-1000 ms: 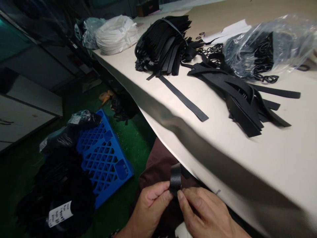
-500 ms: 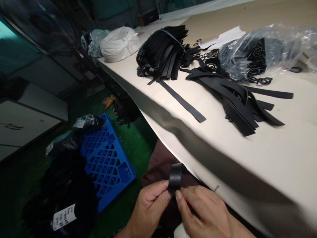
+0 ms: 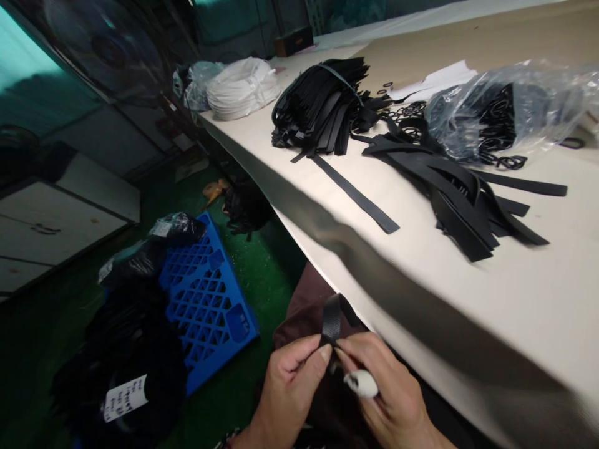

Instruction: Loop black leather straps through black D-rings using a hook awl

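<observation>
A black strap, bent into a loop, stands up between my hands over my lap, beside the table's front edge. My left hand pinches its lower left side between thumb and fingers. The fingertips of my right hand close on the strap's lower right side. A white, rounded object shows within my right hand, below the index finger; its other end is hidden. The strap's ends are partly covered by my fingers.
The pale table carries loose black straps, a tied strap bundle, a plastic bag of black loops and a white coil. A blue pallet lies on the floor at left.
The white object has come into fuller view in my right hand, which has turned. The strap loop stands taller and narrower. The whole view has shifted slightly.
</observation>
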`<state>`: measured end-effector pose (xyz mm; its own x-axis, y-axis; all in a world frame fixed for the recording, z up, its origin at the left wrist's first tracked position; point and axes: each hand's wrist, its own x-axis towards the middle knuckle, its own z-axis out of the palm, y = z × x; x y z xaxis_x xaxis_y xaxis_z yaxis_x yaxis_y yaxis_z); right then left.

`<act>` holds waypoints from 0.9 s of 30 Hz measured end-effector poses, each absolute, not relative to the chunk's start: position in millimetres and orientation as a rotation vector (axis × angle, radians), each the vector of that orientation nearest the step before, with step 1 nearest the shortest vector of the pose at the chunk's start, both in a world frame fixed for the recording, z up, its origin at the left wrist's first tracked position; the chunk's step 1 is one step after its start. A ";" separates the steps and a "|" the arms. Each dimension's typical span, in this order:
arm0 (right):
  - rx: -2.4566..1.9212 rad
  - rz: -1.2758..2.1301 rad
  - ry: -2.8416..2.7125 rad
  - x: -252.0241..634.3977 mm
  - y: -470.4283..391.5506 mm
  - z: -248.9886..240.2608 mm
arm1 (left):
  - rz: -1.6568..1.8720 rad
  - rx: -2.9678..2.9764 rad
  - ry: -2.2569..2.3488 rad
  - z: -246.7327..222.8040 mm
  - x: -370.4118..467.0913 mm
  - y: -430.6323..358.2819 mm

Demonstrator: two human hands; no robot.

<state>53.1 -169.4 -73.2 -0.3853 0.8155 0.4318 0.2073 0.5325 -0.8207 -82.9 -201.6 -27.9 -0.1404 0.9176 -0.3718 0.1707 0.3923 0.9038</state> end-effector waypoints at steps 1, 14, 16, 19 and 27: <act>-0.939 1.046 -1.800 52.3 -168.9 -72.9 | 0.891 0.936 1.589 -27.9 -81.7 -200.7; -1.177 2.021 -1.190 40.6 -152.8 -63.4 | 0.936 0.599 1.300 -34.9 -87.1 -199.2; -1.179 2.064 -1.145 40.0 -153.5 -64.4 | 0.937 0.544 1.218 -34.6 -88.7 -198.6; -1.200 2.105 -1.064 38.9 -155.0 -65.9 | 0.918 0.539 1.189 -34.0 -91.3 -196.8; -1.152 2.261 -0.865 39.1 -154.6 -73.9 | 0.865 0.642 1.311 -30.3 -94.8 -190.4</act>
